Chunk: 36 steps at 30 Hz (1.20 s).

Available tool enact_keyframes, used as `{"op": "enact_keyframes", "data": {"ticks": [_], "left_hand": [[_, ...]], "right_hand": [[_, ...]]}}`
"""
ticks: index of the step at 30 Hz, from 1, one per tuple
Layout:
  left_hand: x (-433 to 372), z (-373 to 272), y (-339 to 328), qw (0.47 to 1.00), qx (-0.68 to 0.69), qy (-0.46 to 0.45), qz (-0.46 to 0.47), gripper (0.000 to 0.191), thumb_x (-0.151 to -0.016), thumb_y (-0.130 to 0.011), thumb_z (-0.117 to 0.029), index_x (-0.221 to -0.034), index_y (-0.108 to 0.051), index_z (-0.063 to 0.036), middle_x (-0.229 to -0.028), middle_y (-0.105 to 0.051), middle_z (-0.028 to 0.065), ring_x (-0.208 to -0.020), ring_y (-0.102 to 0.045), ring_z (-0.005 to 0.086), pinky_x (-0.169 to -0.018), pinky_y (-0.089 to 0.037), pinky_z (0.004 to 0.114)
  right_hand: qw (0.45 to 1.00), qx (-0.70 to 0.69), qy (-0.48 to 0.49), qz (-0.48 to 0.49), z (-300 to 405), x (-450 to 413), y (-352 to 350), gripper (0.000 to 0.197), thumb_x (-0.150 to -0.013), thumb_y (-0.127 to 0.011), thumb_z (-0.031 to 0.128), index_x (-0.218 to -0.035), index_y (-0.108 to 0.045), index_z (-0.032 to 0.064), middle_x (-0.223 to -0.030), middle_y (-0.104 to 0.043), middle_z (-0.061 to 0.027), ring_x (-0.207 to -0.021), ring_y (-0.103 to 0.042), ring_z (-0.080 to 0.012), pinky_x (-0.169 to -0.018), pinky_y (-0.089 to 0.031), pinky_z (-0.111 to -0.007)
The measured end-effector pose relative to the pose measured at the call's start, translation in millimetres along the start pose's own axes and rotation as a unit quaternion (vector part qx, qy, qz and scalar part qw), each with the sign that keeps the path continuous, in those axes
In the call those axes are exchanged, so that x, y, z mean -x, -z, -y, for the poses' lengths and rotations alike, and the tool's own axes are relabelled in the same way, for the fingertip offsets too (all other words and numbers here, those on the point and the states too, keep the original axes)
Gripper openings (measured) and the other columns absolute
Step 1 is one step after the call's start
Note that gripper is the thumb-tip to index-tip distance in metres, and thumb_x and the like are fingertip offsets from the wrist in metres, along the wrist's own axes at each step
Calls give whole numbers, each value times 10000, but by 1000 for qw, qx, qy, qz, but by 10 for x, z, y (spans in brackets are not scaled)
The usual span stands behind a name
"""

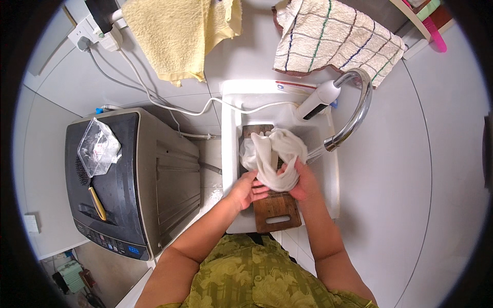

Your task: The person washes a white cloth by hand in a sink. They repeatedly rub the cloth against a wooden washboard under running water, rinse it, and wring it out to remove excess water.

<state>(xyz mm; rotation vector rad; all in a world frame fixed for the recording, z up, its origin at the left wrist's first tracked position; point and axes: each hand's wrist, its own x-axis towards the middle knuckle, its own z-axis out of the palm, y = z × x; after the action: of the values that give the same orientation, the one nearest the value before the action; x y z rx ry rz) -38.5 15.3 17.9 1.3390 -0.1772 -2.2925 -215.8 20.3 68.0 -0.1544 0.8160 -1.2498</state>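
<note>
A wet white cloth (283, 175) is bunched in loops inside the white sink (230, 161). My right hand (306, 184) grips its right side, with some fingers hidden in the folds. At the cloth's lower left is my left hand (246, 191), its fingers apart; the thumb is close to the fabric, and whether it touches I cannot tell. Under the cloth a wooden washboard (275, 211) with a slotted handle slopes across the basin. Water runs from the curved chrome faucet (360, 115) on the right, falling near the cloth's right edge.
Left of the sink stands a top-loading washing machine (169, 173), carrying a clear plastic container (98, 148) and a brush (96, 202). A white power cord (188, 112) crosses to the faucet. A yellow towel (169, 38) and a checked towel (331, 38) hang above.
</note>
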Motion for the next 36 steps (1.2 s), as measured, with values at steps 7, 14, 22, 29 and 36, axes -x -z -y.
{"op": "enact_keyframes", "data": {"ticks": [7,14,22,29,36], "left_hand": [[-159,13,-402,960,156,-12,234,427,-958,-493,-367,-1282,-512,-90,-1242,-586,89,-1120,-575,240,-961,-478,411],[-238,-571,-711,911,155,-36,380,387,-950,-513,-327,-1241,-545,-73,-1201,-601,109,-1044,-616,210,-875,-538,357],[-599,294,115,998,55,31,-7,324,-979,-451,-255,-1225,-558,-74,-1119,-652,82,-977,-643,201,-865,-527,370],[-386,126,-55,998,15,1,-63,306,-978,-407,-251,-1195,-540,-81,-1068,-641,62,-978,-613,218,-835,-511,390],[-350,10,-35,971,-132,-176,-96,305,-940,-551,-227,-1210,-498,-94,-1008,-600,25,-886,-566,180,-740,-471,310]], "right_hand": [[986,131,-5,105,154,251,-305,613,-846,-703,171,-1357,-403,13,-1246,-559,-87,-1115,-566,-202,-949,-469,-339],[980,134,108,101,442,430,-704,669,-810,-729,159,-1355,-384,-20,-1225,-566,-125,-1073,-597,-249,-938,-500,-383],[982,159,-100,-8,-138,171,249,605,-822,-733,150,-1325,-447,-25,-1211,-595,-122,-1060,-616,-231,-917,-506,-378],[982,166,-79,-29,-62,-13,159,495,-825,-712,98,-1257,-510,-33,-1135,-626,-113,-986,-630,-203,-863,-510,-329],[958,281,32,51,235,104,-186,547,-771,-769,138,-1237,-530,-19,-1107,-631,-81,-974,-619,-171,-865,-497,-313]]}}
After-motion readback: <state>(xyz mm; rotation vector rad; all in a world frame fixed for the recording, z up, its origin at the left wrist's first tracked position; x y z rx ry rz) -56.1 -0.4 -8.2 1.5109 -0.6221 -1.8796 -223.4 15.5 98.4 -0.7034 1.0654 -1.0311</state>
